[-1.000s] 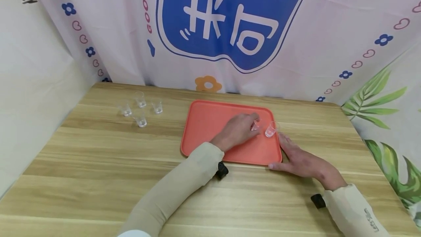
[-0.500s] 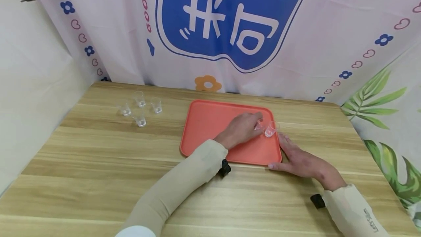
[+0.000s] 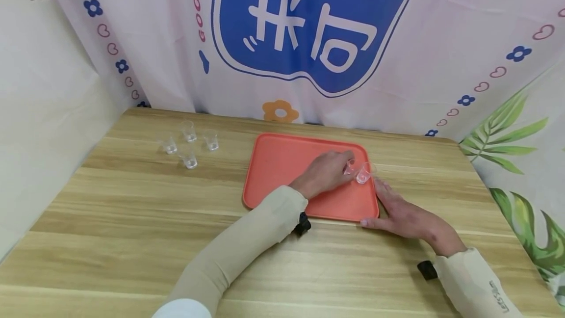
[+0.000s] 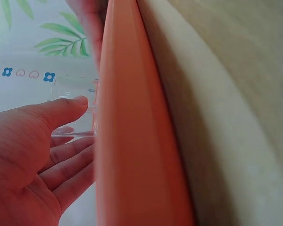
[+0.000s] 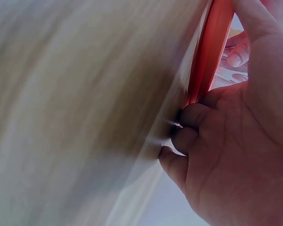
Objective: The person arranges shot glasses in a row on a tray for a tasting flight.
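We see two small clear cups on the orange tray, near its far right corner, seemingly touching; both stand upright, apparently empty.

Wooden table bearing an orange tray that lies under the left hand and against the right hand, which rests on the tabletop. Four small clear cups stand together well to the left of both hands.
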A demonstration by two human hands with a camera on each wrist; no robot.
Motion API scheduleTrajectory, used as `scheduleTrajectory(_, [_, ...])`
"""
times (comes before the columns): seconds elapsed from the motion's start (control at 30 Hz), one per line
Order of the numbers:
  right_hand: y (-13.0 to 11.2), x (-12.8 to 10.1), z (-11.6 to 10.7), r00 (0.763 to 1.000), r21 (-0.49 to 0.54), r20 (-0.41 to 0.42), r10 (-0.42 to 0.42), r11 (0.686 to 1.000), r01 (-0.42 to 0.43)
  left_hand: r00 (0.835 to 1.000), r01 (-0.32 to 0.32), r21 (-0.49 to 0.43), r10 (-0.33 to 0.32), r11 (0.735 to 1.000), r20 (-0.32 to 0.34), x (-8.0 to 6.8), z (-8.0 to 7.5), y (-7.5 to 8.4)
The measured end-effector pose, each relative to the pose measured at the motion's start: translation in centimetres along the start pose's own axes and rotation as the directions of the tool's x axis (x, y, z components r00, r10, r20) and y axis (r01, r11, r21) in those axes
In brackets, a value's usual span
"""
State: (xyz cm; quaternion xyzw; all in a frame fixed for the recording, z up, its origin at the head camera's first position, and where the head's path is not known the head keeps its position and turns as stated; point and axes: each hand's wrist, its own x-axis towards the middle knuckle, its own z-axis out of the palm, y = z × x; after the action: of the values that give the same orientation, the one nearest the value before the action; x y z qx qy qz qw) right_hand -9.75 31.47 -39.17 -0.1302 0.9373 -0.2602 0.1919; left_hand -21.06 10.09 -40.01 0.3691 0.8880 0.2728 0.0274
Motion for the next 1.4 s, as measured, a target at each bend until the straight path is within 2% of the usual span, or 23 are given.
scheduleTrajectory(0.3, [0.1,0.1,-0.1,1.000,0.001,-0.004,-0.003,1.000,0.003,1.000,-0.006,0.006,0.006,1.000,-0.008,0.0,0.0,0.0])
scheduleTrajectory(0.6, [0.2,0.2,0.1,1.000,0.002,-0.005,-0.007,1.000,0.007,0.998,0.052,-0.092,-0.048,0.994,0.050,-0.4,-0.5,-0.1])
scheduleTrajectory(0.77, [0.3,0.1,0.1,1.000,0.002,-0.002,0.002,1.000,-0.002,0.996,0.068,-0.095,-0.063,0.993,0.055,-0.9,-1.0,-0.4])
scheduleTrajectory(1.03, [0.3,0.1,0.1,1.000,-0.004,-0.006,0.004,1.000,-0.004,0.994,0.098,-0.068,-0.095,0.993,0.051,-2.3,-1.8,-0.7])
scheduleTrajectory(1.4, [0.2,-0.1,0.0,1.000,-0.007,-0.006,0.014,1.000,-0.014,0.991,0.118,-0.018,-0.117,0.993,0.058,-5.3,-4.3,-1.9])
